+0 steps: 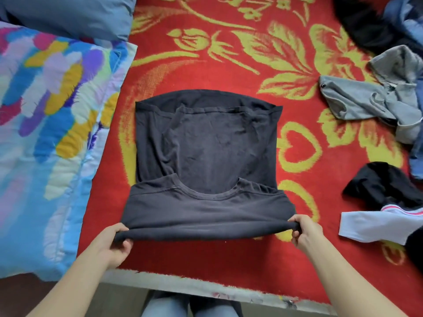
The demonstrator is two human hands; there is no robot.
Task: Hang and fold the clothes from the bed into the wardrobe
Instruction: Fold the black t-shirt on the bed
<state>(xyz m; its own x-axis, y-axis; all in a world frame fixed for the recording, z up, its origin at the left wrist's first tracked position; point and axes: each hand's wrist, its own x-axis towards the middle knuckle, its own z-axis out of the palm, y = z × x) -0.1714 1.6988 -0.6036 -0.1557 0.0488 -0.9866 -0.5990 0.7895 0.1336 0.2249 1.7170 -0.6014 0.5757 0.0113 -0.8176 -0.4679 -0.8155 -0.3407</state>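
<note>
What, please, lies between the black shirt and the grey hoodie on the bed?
In the head view, nothing lies between the black shirt and the grey hoodie: only bare red blanket with yellow flowers shows there.

Bare red blanket (229, 53) lies open beyond the black shirt (206, 145); a quilt (50, 122) hems the left side; a grey garment (377, 99) and dark clothes (380, 186) crowd the right.

Both bare forearms reach forward from the lower corners and angle slightly inward, with the left hand (115, 244) and the right hand (305, 232) about level and well apart, each curling fingers and thumb round one end of the black shirt's (206, 145) near folded edge.
</note>
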